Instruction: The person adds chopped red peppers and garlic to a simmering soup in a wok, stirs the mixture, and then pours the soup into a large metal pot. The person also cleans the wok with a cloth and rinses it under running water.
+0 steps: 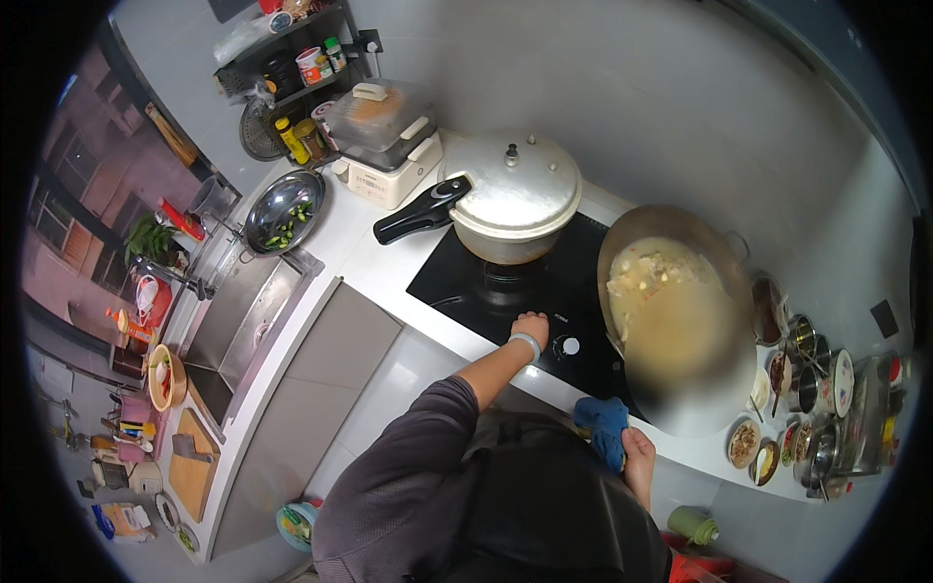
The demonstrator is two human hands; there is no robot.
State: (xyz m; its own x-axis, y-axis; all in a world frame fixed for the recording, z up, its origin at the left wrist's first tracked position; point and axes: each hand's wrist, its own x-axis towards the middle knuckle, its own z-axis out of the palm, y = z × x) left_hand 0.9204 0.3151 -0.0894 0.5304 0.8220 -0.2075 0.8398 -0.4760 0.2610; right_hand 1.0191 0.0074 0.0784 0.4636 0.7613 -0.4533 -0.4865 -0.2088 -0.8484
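My left hand (532, 329), with a pale bangle at the wrist, is curled over the front of the black glass cooktop (452, 288). Its fingers are bent and partly hidden, so I cannot tell whether they grip anything. Just right of it is a round control knob (571, 345). Low at the counter's front edge, my right hand (639, 453) holds a bunched blue cloth (606, 426). A lidded metal pressure cooker (514, 189) stands on the cooktop, its black handle pointing left. To the right, a wok (674, 218) contains pale soup with pieces (652, 273); a blurred patch hides its near part.
Seasoning bowls (745, 443) and metal pots crowd the right counter. A steel bowl with cut green peppers (286, 213) sits behind the sink (255, 313). Beside it stands an electric steamer (390, 146). A cleaver (193, 448) lies on a wooden cutting board (191, 474) at far left.
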